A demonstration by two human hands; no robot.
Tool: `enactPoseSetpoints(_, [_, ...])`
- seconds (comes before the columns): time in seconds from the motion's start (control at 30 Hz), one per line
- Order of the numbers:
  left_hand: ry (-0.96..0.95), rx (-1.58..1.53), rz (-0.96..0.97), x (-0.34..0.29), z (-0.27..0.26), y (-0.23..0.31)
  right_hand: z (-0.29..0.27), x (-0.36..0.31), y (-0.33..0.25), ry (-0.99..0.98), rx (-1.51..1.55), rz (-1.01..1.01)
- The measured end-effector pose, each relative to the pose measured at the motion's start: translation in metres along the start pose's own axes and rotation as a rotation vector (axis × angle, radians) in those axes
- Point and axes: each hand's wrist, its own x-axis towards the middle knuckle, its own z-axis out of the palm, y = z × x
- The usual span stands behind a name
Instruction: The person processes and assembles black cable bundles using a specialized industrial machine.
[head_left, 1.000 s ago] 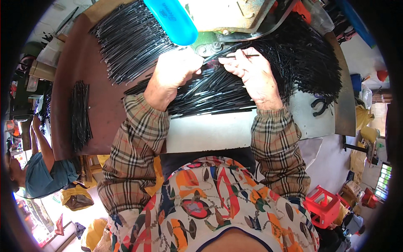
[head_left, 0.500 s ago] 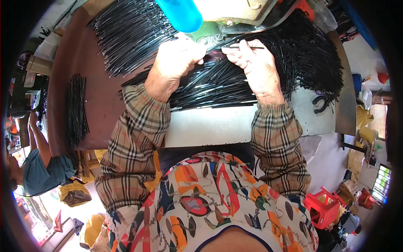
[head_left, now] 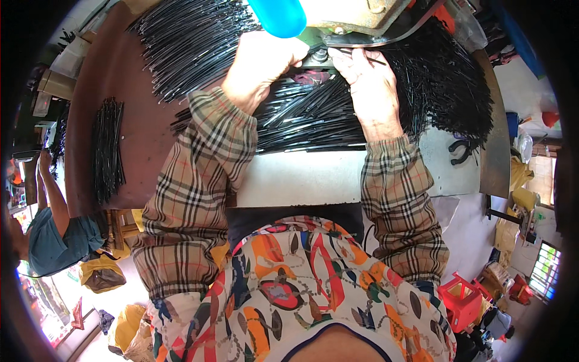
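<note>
My left hand (head_left: pixel 256 69) is closed beside the machine's small metal stud (head_left: pixel 319 55), under the blue rounded part (head_left: pixel 281 17). Glare and the curled fingers hide what it grips, if anything. Pinched between the thumb and fingers of my right hand (head_left: pixel 373 90) is a thin black strip (head_left: pixel 375 60), just below the machine's curved metal arm (head_left: pixel 392 40). Below and between the hands, a heap of loose black strips (head_left: pixel 307 123) lies at the near side of the table. A bit of dark pink cloth (head_left: pixel 312 77) shows by the stud.
Rows of black strips (head_left: pixel 187 51) cover the far left, and a dense pile (head_left: pixel 449 90) fills the right. One small bundle (head_left: pixel 108 151) lies on the brown tabletop (head_left: pixel 148 145). Black-handled pliers (head_left: pixel 461 151) rest at right. Another person (head_left: pixel 60 235) is at the left; a red stool (head_left: pixel 461 298) stands right.
Both hands have shifted farther from me, up to the machine, the left one also rightward. The stud and pink cloth between them now show more plainly. My right hand still pinches a strip.
</note>
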Motion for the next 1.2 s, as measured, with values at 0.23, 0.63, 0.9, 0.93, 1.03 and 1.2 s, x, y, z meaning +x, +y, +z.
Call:
enactPoseSetpoints(0.23, [-0.014, 0.036, -0.077, 0.006, 0.002, -0.001, -0.002, 0.001, -0.003, 0.037, -0.060, 0.010])
enactPoseSetpoints(0.63, [-0.008, -0.087, -0.135, 0.010, -0.002, 0.001, 0.004, 0.000, -0.007, 0.080, -0.151, -0.006])
enactPoseSetpoints(0.9, [0.255, 0.042, -0.291, 0.010, 0.007, 0.009, 0.005, 0.000, -0.001, 0.000, -0.043, -0.015])
enactPoseSetpoints(0.93, [0.261, 0.048, -0.289, 0.015, 0.000, 0.015, 0.008, 0.000, -0.002, -0.014, -0.035, -0.017])
enactPoseSetpoints(1.03, [-0.095, 0.214, -0.465, 0.033, -0.017, 0.014, 0.004, -0.003, -0.003, 0.008, -0.088, -0.018])
enactPoseSetpoints(1.2, [-0.015, 0.136, -0.517, 0.043, -0.006, 0.002, -0.014, -0.002, -0.003, 0.000, -0.053, -0.005])
